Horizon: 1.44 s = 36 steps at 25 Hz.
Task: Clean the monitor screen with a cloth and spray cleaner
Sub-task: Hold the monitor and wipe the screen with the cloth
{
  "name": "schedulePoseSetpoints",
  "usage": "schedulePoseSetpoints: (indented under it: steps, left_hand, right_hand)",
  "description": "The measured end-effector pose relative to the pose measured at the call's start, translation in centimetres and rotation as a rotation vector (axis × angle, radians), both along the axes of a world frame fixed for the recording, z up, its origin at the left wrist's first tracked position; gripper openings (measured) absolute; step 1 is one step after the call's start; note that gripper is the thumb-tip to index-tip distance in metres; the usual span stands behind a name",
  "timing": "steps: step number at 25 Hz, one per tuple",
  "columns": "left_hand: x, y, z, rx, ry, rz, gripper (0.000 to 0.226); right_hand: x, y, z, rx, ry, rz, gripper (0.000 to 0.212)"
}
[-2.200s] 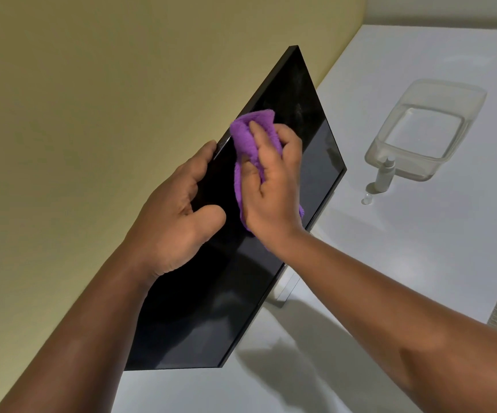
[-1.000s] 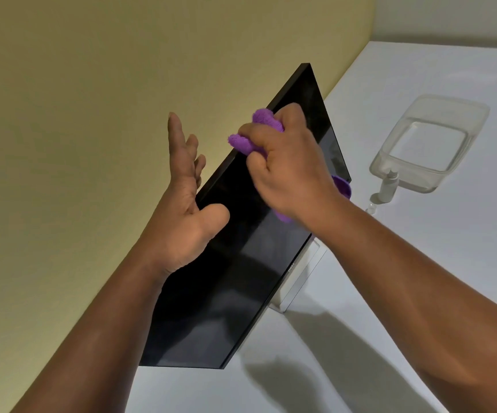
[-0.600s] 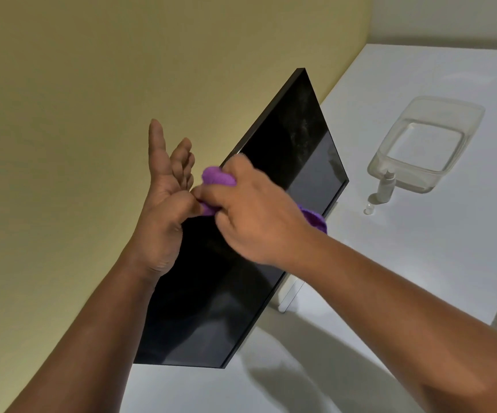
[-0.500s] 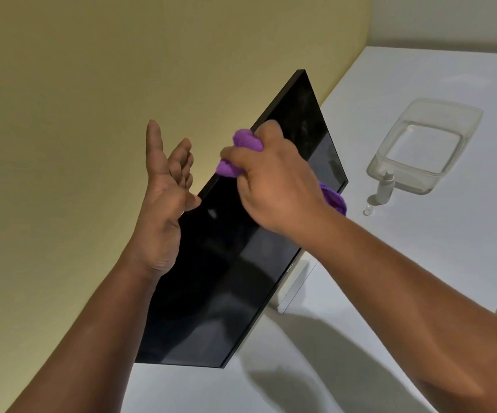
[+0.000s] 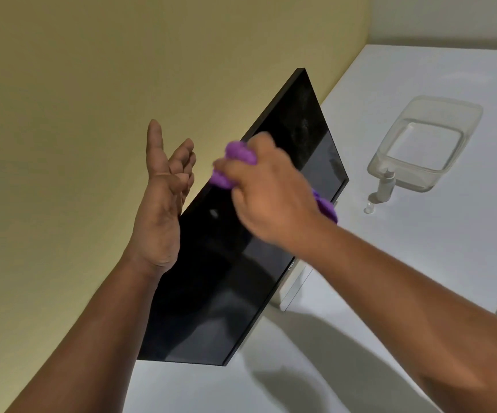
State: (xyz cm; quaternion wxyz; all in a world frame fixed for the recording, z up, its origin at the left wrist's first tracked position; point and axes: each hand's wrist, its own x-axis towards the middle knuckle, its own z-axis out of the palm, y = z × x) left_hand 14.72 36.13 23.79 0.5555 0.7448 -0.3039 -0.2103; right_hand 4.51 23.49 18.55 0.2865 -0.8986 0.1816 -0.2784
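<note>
We see the left hand (image 5: 162, 201) raised beside the monitor's upper edge, palm turned toward the screen, fingers straight and spread, holding nothing; whether it touches the bezel we cannot tell. The right hand (image 5: 266, 201), blurred by motion, reaches across from the right with its fingers curled around a bunched purple cloth (image 5: 235, 165), which it presses against the upper part of the screen; a second fold of the cloth shows behind the wrist. The monitor (image 5: 217, 293) stands on a white desk (image 5: 420, 263) close to a yellow wall (image 5: 77, 114), its glossy black panel dark, with faint dusty smears near the far top corner and soft reflections lower down. We count one monitor, one cloth, one small spray bottle (image 5: 385, 186) standing just beside one clear plastic tub (image 5: 438, 120), and one small cap (image 5: 368, 209) lying near the bottle.
</note>
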Motion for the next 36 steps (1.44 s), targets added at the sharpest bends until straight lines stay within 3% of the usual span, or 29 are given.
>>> schedulePoseSetpoints:
  steps: [2,6,8,10,16,18,20,23,26,29,32,34,36]
  left_hand:
    - [0.0,-0.2,-0.1,0.010,-0.015,-0.016,0.096]
    - [-0.1,-0.3,-0.1,0.021,0.027,-0.028,0.097]
    - [-0.4,-0.5,0.2,0.025,0.050,-0.030,0.103]
    - [-0.6,-0.7,0.3,0.022,0.060,-0.024,0.110]
    - [-0.5,-0.8,-0.3,0.073,0.047,-0.068,0.094]
    - [-0.5,-0.7,-0.5,0.090,0.056,-0.123,0.091]
    - [-0.5,-0.6,-0.3,0.132,0.057,-0.158,0.094]
    - [-0.6,-0.6,-0.2,0.167,0.042,-0.168,0.101]
    - [-0.9,-0.6,-0.4,0.139,0.091,-0.182,0.091]
    - [-1.3,-0.9,-0.5,0.150,0.165,-0.185,0.087]
    - [-1.2,-0.7,-0.3,0.148,0.137,-0.235,0.085]
    - [-1.0,-0.6,-0.4,0.156,0.085,-0.253,0.077]
    - [-0.6,-0.6,-0.6,0.179,0.095,-0.205,0.079]
  right_hand:
    - [0.3,-1.2,-0.1,0.035,-0.013,-0.078,0.041]
    - [-0.1,4.0,-0.7,-0.005,-0.038,0.196,0.038]
    - [-0.1,4.7,-1.0,-0.003,-0.042,0.222,0.036]
    - [0.3,2.8,-1.2,-0.007,-0.055,0.123,0.039]
    - [1.1,0.0,-2.6,0.144,-0.213,-0.184,0.050]
    - [1.0,3.1,-3.6,0.225,-0.295,-0.131,0.050]
    - [0.6,6.5,-4.8,0.236,-0.322,0.000,0.037]
    - [0.0,7.0,-6.4,0.119,-0.321,0.056,0.034]
    - [0.5,2.6,-6.3,0.226,-0.323,-0.184,0.058]
    - [2.1,-1.2,-4.1,0.545,-0.493,-0.405,0.054]
    - [3.0,1.4,-3.7,0.398,-0.603,-0.255,0.042]
    - [2.0,3.9,-5.2,0.333,-0.550,-0.100,0.043]
    - [1.1,4.0,-6.8,0.382,-0.493,-0.079,0.043]
